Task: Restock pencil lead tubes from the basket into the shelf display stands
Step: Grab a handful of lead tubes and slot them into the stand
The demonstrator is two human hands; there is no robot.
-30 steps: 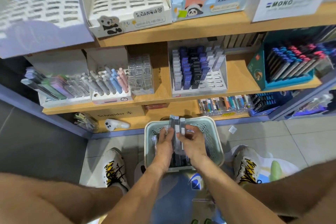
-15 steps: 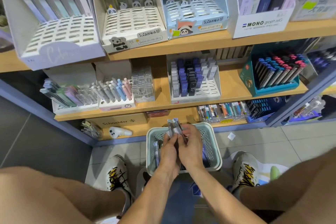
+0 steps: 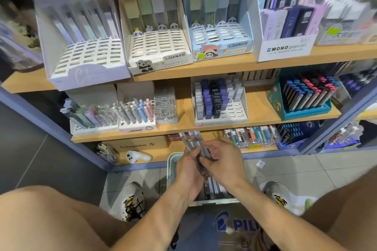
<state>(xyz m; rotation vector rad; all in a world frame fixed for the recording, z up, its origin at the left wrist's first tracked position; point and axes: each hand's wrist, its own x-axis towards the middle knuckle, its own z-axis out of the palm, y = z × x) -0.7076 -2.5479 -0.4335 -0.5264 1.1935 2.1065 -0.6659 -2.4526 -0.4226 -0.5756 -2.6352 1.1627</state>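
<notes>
So both my hands are bunched together right above the basket (image 3: 171, 166), and between them I've got a small bundle of lead tubes (image 3: 193, 142). My left hand (image 3: 188, 171) is wrapped around the lower part of the bundle, fingers curled in tight. My right hand (image 3: 225, 161) is closed over the same bundle from the other side, fingertips pressed against the tubes. Only the top ends of the tubes poke out above my knuckles, so I can't count them, and the caps are too blurry to read.

The basket sits on the floor between my shoes, mostly hidden under my wrists. I can make out a few more tubes (image 3: 212, 187) lying inside it, dark and pale ones, but not how many.

Up on the middle shelf (image 3: 259, 114) there's the white stand (image 3: 221, 104) with purple, black and grey tubes at the back and empty slots along the front. The panda stand (image 3: 159, 45) on the upper shelf also has loads of empty slots. Top of the frame is cut off and smeary.
</notes>
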